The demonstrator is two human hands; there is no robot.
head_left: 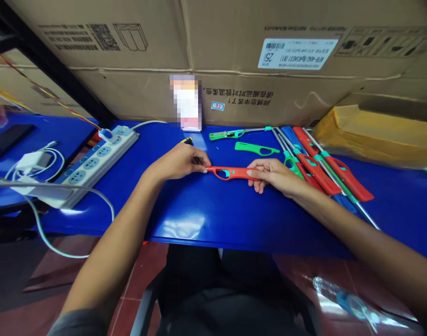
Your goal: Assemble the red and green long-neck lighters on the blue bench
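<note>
Cardboard (220, 42), inverted "25" label (299, 53), hands (180, 161) (273, 175) holding lighter (239, 173)

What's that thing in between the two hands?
In the head view, a red lighter stretches between them: the left hand pinches its narrow end, and the right hand grips its handle end.

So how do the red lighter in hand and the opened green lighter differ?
The red lighter is held by the left hand and right hand; the opened green lighter lies on the table. The red lighter's trigger end points left, the green lighter's right. The red lighter's visible side is covered; the green lighter's innards show. Both have elongated handles.
</note>
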